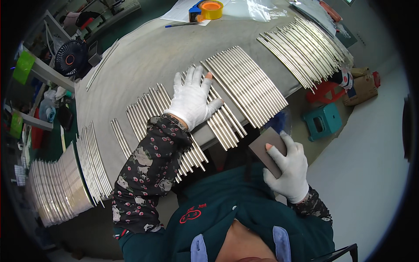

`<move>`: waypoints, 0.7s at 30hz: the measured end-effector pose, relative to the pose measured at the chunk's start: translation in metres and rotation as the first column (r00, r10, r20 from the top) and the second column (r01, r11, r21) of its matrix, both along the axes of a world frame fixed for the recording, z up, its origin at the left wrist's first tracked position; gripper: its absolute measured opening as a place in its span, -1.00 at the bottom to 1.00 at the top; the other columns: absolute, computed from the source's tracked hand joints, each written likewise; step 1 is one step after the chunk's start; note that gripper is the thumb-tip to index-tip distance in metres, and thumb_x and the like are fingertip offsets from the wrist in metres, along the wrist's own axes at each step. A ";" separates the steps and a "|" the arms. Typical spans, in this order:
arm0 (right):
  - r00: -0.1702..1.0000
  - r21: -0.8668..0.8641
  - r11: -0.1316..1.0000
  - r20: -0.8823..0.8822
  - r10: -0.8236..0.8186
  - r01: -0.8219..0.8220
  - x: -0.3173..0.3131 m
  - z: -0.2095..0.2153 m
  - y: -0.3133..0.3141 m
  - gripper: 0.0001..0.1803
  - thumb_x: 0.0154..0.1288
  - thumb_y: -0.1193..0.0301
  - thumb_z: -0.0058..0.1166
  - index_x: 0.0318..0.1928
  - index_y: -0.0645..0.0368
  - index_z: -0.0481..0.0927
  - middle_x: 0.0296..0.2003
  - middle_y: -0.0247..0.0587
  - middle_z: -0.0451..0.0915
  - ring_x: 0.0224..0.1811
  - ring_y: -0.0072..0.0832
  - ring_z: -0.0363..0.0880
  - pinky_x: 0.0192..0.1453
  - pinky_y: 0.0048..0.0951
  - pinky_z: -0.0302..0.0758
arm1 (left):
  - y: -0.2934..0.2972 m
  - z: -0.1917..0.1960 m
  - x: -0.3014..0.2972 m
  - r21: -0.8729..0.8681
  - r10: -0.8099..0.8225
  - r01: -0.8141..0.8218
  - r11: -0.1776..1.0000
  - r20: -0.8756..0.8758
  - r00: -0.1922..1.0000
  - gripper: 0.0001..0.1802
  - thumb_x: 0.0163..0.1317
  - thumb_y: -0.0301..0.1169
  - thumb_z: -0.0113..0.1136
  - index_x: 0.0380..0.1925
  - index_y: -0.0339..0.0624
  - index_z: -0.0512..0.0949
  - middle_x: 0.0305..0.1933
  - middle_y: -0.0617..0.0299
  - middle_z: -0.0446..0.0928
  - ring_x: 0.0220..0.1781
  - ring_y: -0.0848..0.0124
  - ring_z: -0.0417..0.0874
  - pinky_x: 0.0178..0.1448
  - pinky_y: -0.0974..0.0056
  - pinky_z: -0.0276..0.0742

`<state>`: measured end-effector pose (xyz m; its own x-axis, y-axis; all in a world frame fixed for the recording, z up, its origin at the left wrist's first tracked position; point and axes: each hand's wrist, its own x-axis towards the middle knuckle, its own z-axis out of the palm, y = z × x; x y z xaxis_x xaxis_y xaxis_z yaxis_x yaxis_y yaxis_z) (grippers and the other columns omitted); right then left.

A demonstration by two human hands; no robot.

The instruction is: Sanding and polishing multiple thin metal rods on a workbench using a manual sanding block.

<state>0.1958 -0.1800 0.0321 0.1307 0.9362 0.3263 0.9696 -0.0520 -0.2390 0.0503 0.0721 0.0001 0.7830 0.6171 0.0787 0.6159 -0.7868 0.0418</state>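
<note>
My left hand (190, 99), in a white glove with a bare thumb tip, lies flat with fingers spread on a row of thin metal rods (223, 132). My right hand (288, 169), gloved the same way, grips a flat brownish-grey rectangular block (268, 150) off the table's front edge. To the right of my left hand lies a neat group of parallel rods (246, 85). More rods (148, 109) lie left of that hand, partly covered by my patterned sleeve. Their near ends stick out past the table edge.
Stacked rods (301, 52) lie at the far right, and bundled rods (59, 185) at the far left. Yellow tape (211, 9) and a pen (184, 25) sit at the back. A black fan (70, 58) stands left; a teal stool (323, 121) is on the floor at right.
</note>
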 end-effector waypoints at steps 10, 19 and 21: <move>1.000 0.088 0.996 -0.003 0.022 -0.021 -0.006 -0.006 0.012 -0.37 -0.30 0.35 0.28 -0.02 -0.01 0.56 0.11 0.19 0.39 -0.12 -0.07 0.47 -0.10 -0.20 0.51 | -0.001 0.000 0.005 -0.018 0.030 -0.030 0.999 -0.037 0.999 -0.15 0.27 0.17 -0.11 0.37 -0.23 0.14 0.47 -0.16 0.00 0.53 0.03 -0.06 0.49 -0.20 -0.24; 0.998 0.026 0.999 -0.046 0.047 -0.046 -0.013 -0.008 0.005 -0.38 -0.30 0.35 0.27 -0.03 -0.02 0.56 0.10 0.16 0.40 -0.14 -0.08 0.47 -0.12 -0.20 0.51 | 0.001 0.000 0.016 0.000 0.040 -0.040 0.999 -0.045 0.998 -0.15 0.27 0.18 -0.10 0.38 -0.20 0.13 0.47 -0.12 0.01 0.53 0.04 -0.07 0.49 -0.20 -0.25; 0.996 0.071 0.995 -0.055 0.074 -0.070 -0.017 -0.011 0.009 -0.38 -0.30 0.35 0.27 -0.03 -0.01 0.56 0.10 0.15 0.40 -0.16 -0.07 0.47 -0.12 -0.20 0.51 | 0.002 0.003 0.017 -0.036 0.036 -0.038 0.999 -0.062 0.997 -0.14 0.27 0.19 -0.11 0.39 -0.17 0.11 0.49 -0.10 -0.03 0.54 0.05 -0.09 0.49 -0.21 -0.26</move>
<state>0.1793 -0.1713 0.0210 0.0843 0.9193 0.3845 0.9549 0.0357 -0.2949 0.0669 0.0737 0.0031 0.7622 0.6473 0.0078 0.6468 -0.7620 0.0317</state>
